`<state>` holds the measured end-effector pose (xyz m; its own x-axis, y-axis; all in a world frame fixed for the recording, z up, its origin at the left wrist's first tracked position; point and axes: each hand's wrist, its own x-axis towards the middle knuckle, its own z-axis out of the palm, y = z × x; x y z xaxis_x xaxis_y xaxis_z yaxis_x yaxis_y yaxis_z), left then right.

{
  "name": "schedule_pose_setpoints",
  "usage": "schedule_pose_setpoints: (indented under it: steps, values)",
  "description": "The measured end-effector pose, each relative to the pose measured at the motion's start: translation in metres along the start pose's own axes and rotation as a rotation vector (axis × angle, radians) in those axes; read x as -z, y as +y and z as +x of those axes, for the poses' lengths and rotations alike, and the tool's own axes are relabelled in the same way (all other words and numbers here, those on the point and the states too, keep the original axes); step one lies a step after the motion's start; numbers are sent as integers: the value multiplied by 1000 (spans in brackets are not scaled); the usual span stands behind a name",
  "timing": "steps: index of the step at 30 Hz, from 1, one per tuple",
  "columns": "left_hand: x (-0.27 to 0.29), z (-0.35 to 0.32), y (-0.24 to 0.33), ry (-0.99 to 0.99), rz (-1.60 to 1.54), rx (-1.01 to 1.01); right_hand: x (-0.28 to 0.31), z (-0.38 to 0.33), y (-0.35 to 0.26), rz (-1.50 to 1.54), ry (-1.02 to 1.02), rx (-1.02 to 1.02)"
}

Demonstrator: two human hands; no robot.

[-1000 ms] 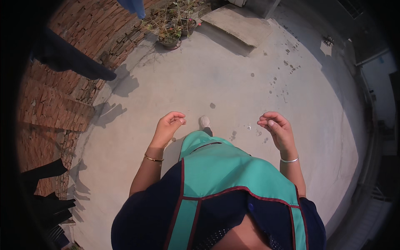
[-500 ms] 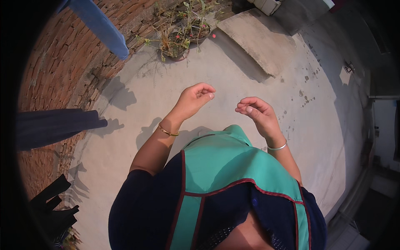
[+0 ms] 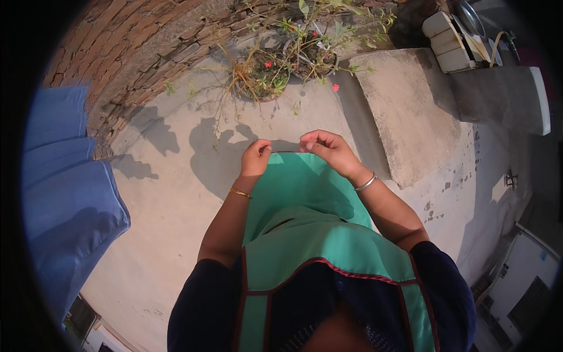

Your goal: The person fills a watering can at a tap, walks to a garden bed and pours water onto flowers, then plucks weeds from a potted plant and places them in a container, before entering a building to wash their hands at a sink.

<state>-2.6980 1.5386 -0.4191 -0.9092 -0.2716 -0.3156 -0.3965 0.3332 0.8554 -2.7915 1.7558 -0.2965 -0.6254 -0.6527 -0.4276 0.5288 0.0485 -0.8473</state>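
Note:
I wear a green apron with dark red trim over a dark blue top. Its lower part is lifted in front of me, the trimmed hem running between my hands. My left hand is closed, fingers curled at the left corner of that hem. At the hem farther right, my right hand pinches with thumb and fingers. A gold bangle circles the left wrist, and a silver bangle the right one.
Potted plants with red flowers stand by a brick wall. A stone slab lies right of them. Blue cloth hangs at the left. At the upper right is a grey basin-like block. Concrete floor surrounds me.
Both hands were apart and holding nothing; now they have closed on the apron's hem and raised it. The view has turned left, bringing more blue cloth in.

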Motion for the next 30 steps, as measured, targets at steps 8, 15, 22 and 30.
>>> schedule_pose_setpoints:
  steps: [8,15,22,30]
  values:
    - [-68,176,-118,123,535,-159,74,181,64,-121,-38,81]
    - [-98,298,-210,147,509,-226,112,291,126,-562,-64,703]
    - [-107,382,-277,160,638,-575,136,336,147,-717,-88,906]
    - [-104,440,-314,39,397,-619,140,338,150,-696,7,851]
